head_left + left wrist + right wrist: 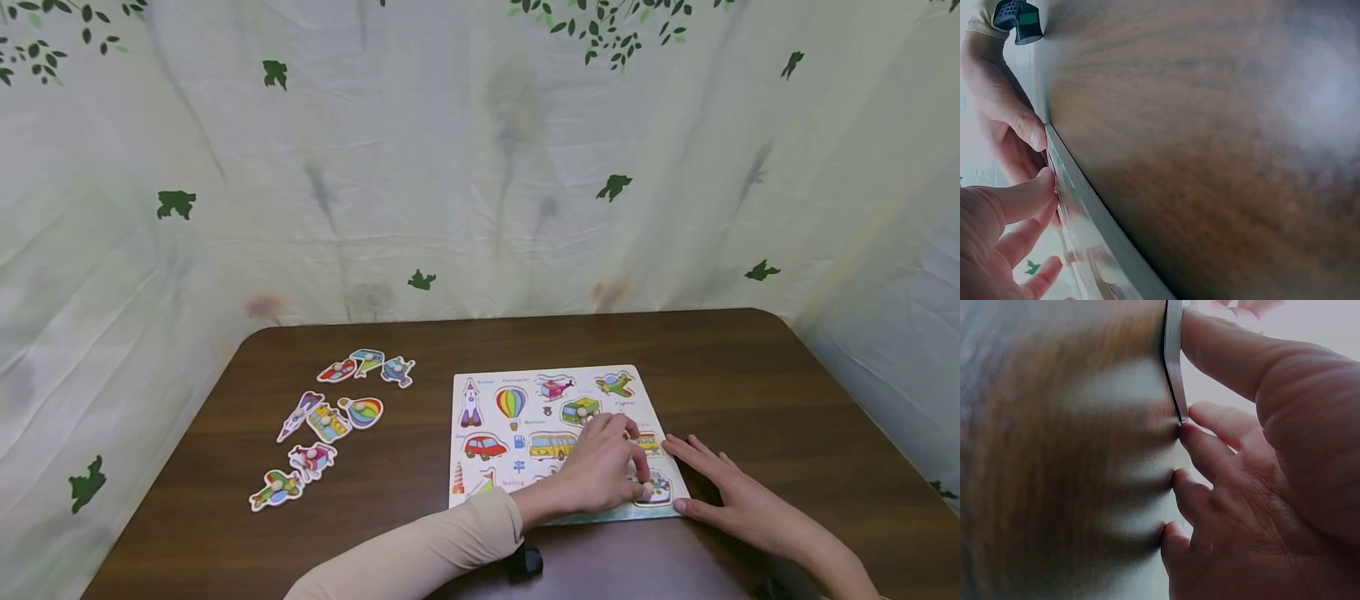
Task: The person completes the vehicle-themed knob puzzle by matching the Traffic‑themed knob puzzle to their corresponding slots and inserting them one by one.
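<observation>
A knobbed puzzle board [528, 379] with printed vehicles lies on the table's right half. My left hand [603, 467] reaches across it, thumb and finger pinching the small knob of a puzzle piece [660, 492] at the lower right corner; its picture is partly covered. In the left wrist view, the left thumb [1029, 197] is close to the board's edge [1110, 231]. My right hand [742, 504] rests at the board's right side, thumb and fingers spread. From the right wrist, its fingertips [1194, 434] touch the board's corner and the tabletop.
Several loose knobbed pieces lie on the left of the brown table [405, 475], among them a balloon [363, 412], a rocket [300, 415] and a plane [276, 490]. A green vehicle piece [580, 410] sits on the board. A pale leaf-patterned curtain [450, 167] hangs behind.
</observation>
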A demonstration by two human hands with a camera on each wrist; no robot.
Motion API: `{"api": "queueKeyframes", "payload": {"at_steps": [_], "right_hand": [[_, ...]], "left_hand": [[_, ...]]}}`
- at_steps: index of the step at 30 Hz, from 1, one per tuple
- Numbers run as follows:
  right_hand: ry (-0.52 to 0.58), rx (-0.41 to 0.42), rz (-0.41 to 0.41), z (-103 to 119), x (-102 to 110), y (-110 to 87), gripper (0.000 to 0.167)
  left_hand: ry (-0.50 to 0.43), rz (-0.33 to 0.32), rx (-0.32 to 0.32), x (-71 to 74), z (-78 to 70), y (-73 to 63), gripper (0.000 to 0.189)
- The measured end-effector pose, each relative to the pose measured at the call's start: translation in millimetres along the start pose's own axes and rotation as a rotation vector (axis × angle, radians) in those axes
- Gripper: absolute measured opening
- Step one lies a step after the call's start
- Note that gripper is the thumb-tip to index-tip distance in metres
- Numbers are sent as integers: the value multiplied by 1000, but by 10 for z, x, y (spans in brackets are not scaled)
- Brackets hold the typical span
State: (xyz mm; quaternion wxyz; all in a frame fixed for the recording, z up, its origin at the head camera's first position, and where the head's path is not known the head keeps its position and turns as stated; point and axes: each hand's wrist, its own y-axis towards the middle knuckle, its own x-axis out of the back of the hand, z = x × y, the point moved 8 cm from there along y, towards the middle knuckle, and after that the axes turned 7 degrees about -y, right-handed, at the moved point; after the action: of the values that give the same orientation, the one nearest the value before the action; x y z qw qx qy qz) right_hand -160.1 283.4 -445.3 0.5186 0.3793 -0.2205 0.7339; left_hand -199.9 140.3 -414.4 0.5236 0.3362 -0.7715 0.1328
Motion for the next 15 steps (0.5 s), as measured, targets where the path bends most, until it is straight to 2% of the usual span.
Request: {"api": "queueKeyframes", "payload": {"at_steps": [8, 15], "right_hand": [[4, 12, -12, -3, -11, 0, 69], [5, 9, -14, -11, -6, -2, 69]], "left_hand": [[-2, 19, 3, 6, 24, -12, 8], [-121, 74, 4, 57, 96, -57, 9]]}}
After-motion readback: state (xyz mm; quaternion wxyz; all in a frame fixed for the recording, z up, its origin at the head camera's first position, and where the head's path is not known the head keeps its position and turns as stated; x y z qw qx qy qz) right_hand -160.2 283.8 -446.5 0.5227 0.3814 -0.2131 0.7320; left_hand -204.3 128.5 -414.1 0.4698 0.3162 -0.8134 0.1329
